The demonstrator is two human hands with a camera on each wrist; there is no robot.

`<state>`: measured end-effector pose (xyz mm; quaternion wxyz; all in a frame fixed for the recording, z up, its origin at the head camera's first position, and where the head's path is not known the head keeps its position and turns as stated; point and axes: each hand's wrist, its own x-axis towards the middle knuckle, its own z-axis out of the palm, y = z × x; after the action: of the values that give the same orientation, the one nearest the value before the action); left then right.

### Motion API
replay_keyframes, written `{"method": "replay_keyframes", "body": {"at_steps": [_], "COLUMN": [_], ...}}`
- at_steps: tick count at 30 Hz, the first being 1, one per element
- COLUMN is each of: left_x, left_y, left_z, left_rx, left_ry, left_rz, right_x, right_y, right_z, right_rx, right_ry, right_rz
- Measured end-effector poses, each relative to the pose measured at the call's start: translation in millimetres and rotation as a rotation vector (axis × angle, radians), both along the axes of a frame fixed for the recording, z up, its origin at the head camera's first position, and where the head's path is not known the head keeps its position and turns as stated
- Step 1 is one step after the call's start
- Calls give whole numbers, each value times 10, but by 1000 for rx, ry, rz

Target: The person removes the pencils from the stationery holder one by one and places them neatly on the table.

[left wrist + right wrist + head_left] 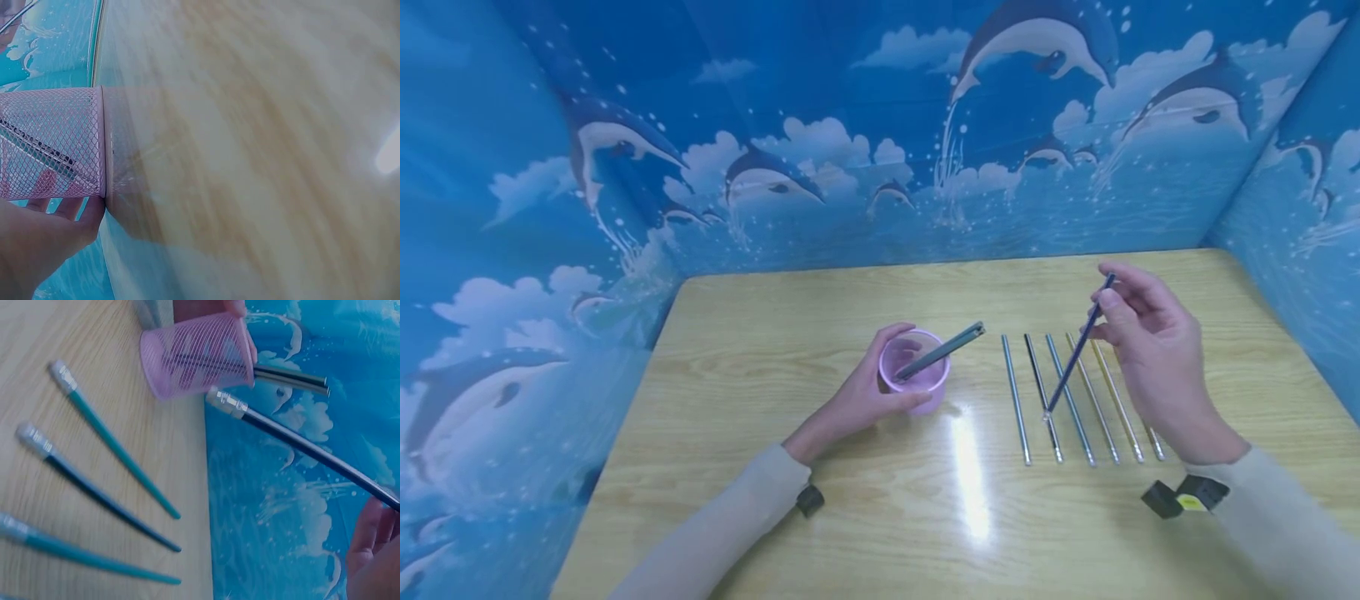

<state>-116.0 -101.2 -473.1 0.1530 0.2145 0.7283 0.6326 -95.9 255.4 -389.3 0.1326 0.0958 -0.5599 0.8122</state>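
Note:
My left hand (857, 396) holds a pink mesh pen cup (936, 402), fingers round its far side and thumb along its near side. Two pencils (942, 352) lean inside the cup, their upper ends sticking out past the rim to the right. Over the table on the right, my right hand (1161, 358) pinches a dark pencil (1081, 346) near its upper end. This pencil slants down to the left, and its silver eraser end points downward in the right wrist view. The left wrist view shows the cup's mesh wall (56, 106) standing on the table.
Several pencils lie side by side on the wooden table (760, 333), between the cup and my right hand: a teal one (1015, 400), a black one (1036, 375) and a gold one (1120, 404) among them. Dolphin-print sheeting (850, 217) surrounds the table's back and sides.

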Motion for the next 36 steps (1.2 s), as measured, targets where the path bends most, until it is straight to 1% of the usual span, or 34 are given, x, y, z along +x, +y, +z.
{"method": "replay_keyframes", "body": {"at_steps": [2, 7, 15, 17, 22, 25, 29, 31, 34, 36], "left_x": [-2, 4, 6, 6, -1, -2, -4, -6, -6, -2], "left_y": [3, -1, -19, -21, -16, -13, -4, 1, 7, 15], "left_z": [2, 15, 12, 13, 10, 12, 9, 0, -7, -9], "left_rx": [0, 6, -1, -5, -5, -3, 3, 7, 13, 16], "left_ry": [0, -5, -1, 2, 3, 5, 4, 3, 2, 1], "left_rz": [1, 1, 6, 8, 6, 5, 1, 0, -2, -5], "right_x": [-19, -59, -124, -137, -150, -167, -207, -229, -257, -269], "right_y": [73, 262, 564, 643, 839, 956, 1110, 1177, 1255, 1299], "right_z": [-39, -138, -234, -256, -320, -375, -439, -465, -510, -547], "right_rx": [29, 60, 131, 172, 232, 233, 266, 296, 393, 476], "right_ry": [-40, -117, -227, -258, -308, -328, -379, -413, -461, -482], "right_rz": [-12, -14, 5, 3, 24, 47, 50, 52, 57, 56]}}
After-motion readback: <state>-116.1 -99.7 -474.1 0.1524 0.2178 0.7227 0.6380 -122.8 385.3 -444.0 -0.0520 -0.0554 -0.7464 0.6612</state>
